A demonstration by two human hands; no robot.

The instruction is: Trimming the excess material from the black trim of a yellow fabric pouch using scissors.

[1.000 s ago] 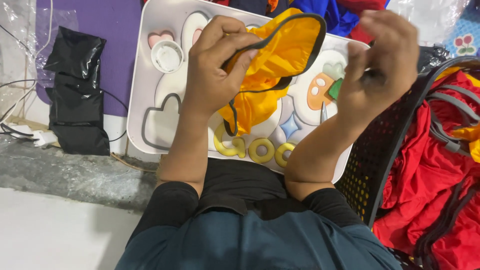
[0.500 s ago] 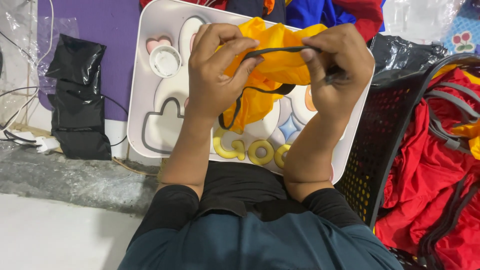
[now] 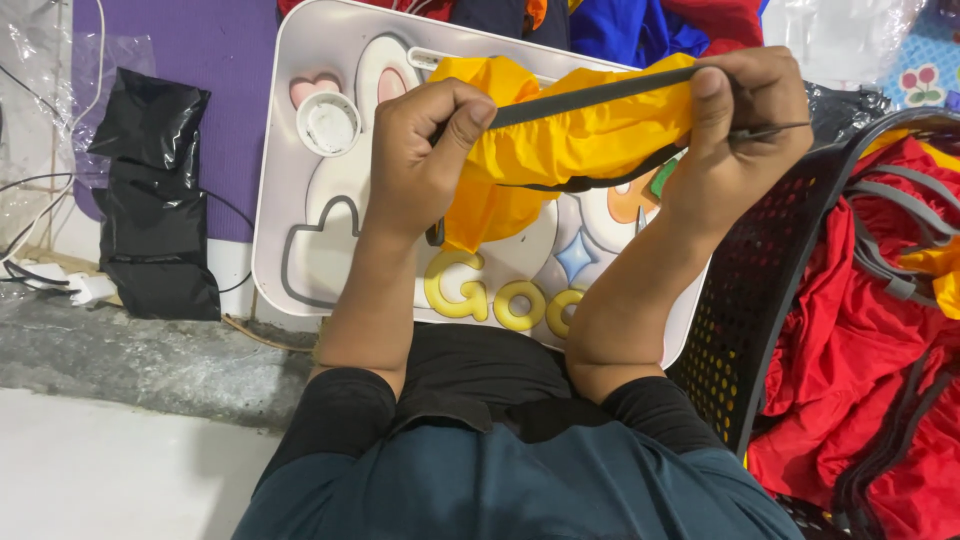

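Observation:
Both my hands hold a yellow fabric piece (image 3: 560,140) with a grey elastic edge above a white lap tray (image 3: 330,230). My left hand (image 3: 425,155) grips the fabric's left end, thumb pressed on the grey band. My right hand (image 3: 735,125) pinches the band's right end, and the band runs taut between the two hands. The yellow cloth bunches and hangs below the band, covering part of the tray's cartoon print.
A black perforated basket (image 3: 760,310) at the right holds red fabric (image 3: 850,340) with grey straps. Blue and red cloth (image 3: 640,25) lies beyond the tray. A black plastic bag (image 3: 150,200) and cables lie at the left on a purple mat.
My hands came together on the yellow fabric, then drew apart, pulling its grey elastic edge straight between them. The cloth rose higher over the tray.

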